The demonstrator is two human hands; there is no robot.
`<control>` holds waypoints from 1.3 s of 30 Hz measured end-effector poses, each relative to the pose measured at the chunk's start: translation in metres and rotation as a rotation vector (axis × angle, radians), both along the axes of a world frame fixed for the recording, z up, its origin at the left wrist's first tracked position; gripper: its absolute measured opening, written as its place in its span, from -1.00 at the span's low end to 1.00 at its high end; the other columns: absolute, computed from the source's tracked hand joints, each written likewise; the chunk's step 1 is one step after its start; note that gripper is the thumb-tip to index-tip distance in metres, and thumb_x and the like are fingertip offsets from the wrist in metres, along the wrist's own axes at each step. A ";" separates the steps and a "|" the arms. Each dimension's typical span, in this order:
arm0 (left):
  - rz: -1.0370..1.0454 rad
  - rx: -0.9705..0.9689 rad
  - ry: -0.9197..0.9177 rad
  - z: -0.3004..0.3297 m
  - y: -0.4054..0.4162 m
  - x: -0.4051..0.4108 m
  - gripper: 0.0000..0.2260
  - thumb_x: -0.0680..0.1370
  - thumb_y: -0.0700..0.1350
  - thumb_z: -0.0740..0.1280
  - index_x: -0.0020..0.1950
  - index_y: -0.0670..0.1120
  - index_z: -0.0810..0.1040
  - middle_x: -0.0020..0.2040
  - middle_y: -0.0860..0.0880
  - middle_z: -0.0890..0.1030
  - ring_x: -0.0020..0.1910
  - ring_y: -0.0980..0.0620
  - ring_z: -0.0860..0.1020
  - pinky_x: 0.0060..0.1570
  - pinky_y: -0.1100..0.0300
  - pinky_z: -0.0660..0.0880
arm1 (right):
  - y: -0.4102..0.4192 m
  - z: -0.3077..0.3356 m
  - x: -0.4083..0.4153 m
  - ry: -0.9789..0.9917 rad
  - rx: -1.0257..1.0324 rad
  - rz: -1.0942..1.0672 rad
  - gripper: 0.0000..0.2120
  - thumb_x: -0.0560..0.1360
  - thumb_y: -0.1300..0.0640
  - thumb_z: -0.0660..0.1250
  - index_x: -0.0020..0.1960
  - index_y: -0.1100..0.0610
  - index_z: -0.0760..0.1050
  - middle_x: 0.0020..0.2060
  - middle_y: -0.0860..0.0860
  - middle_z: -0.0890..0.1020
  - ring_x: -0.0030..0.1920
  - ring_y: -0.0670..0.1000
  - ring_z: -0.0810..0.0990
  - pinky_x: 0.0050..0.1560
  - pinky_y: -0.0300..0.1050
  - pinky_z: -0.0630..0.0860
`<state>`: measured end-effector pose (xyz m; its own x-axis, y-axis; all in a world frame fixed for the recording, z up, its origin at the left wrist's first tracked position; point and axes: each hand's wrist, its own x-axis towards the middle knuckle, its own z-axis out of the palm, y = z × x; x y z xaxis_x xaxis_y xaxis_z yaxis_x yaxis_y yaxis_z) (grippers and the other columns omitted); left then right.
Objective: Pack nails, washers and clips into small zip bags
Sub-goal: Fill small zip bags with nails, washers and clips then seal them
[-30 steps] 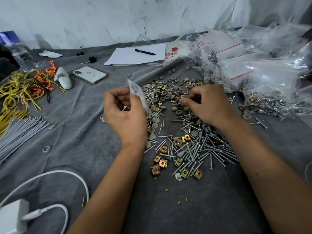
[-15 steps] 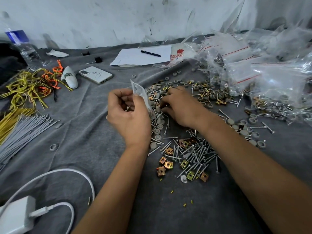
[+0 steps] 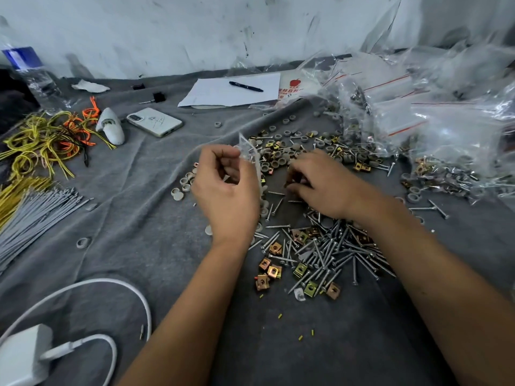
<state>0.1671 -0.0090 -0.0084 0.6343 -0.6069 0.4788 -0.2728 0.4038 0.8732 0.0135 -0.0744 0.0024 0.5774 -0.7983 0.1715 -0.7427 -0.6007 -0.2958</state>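
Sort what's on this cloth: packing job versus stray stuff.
Job: small zip bag held by left hand; right hand among washers; nails; clips; filled bags.
Stray: phone; pen; charger; wires.

A grey felt-like cloth (image 3: 133,224) covers the whole work surface, creased in long folds that run out from the white smartphone (image 3: 154,122) lying on it. Behind the smartphone, at the cloth's far edge, rises a pale whitewashed wall (image 3: 195,29), scuffed with dark streaks and smudges. Left of the smartphone, against that wall, stands a clear plastic water bottle (image 3: 33,76) with a blue label. Right of the smartphone lies a sheet of white paper (image 3: 220,93) with a black pen (image 3: 246,86) on it. Far nearer than the smartphone, at the cloth's front left corner, sits a white charger (image 3: 22,355) with its looped white cable (image 3: 111,285). The light is even and soft, throwing only faint shadows.
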 end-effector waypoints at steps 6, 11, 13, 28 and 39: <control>-0.219 0.153 -0.231 -0.011 -0.007 -0.007 -0.86 0.51 -0.34 0.41 -0.08 -0.11 0.56 -0.28 0.09 0.54 -0.33 0.19 0.47 -0.26 0.27 0.44 | 0.009 -0.002 -0.020 -0.556 0.050 -0.063 -0.88 0.47 0.18 0.55 -0.07 0.02 0.64 -0.17 -0.17 0.67 -0.12 -0.21 0.64 -0.09 -0.37 0.52; -0.309 0.218 -0.308 -0.017 -0.010 -0.006 -0.84 0.52 -0.32 0.43 -0.04 -0.08 0.56 -0.23 0.03 0.60 -0.26 0.09 0.58 -0.23 0.13 0.57 | 0.015 0.001 -0.018 -0.690 -0.037 0.007 -0.87 0.46 0.24 0.54 -0.01 0.12 0.71 -0.16 -0.04 0.71 -0.13 -0.05 0.68 -0.05 -0.03 0.64; -0.327 0.213 -0.322 -0.017 -0.010 -0.006 -0.82 0.52 -0.33 0.43 -0.04 -0.07 0.55 -0.22 0.04 0.61 -0.26 0.10 0.58 -0.24 0.17 0.56 | 0.017 0.001 -0.015 -0.631 -0.095 0.042 -0.87 0.47 0.25 0.53 0.01 0.14 0.71 -0.13 -0.04 0.71 -0.12 -0.07 0.66 -0.06 -0.14 0.60; -0.088 0.001 -0.210 -0.006 0.001 -0.009 -0.82 0.48 -0.31 0.38 -0.07 -0.04 0.50 -0.25 0.10 0.54 -0.30 0.15 0.51 -0.26 0.28 0.48 | 0.021 -0.008 -0.001 -0.562 -0.089 0.073 -0.82 0.52 0.23 0.49 0.12 0.11 0.68 -0.05 -0.03 0.74 -0.07 -0.19 0.67 0.01 -0.38 0.55; 0.161 -0.114 0.119 0.006 -0.003 0.009 -0.81 0.50 -0.36 0.34 -0.09 -0.07 0.48 -0.26 0.07 0.51 -0.32 0.23 0.46 -0.23 0.35 0.42 | 0.018 -0.011 0.003 -0.612 -0.186 -0.111 -0.87 0.53 0.25 0.47 0.07 0.14 0.67 -0.03 0.01 0.72 -0.08 -0.13 0.61 0.01 -0.46 0.50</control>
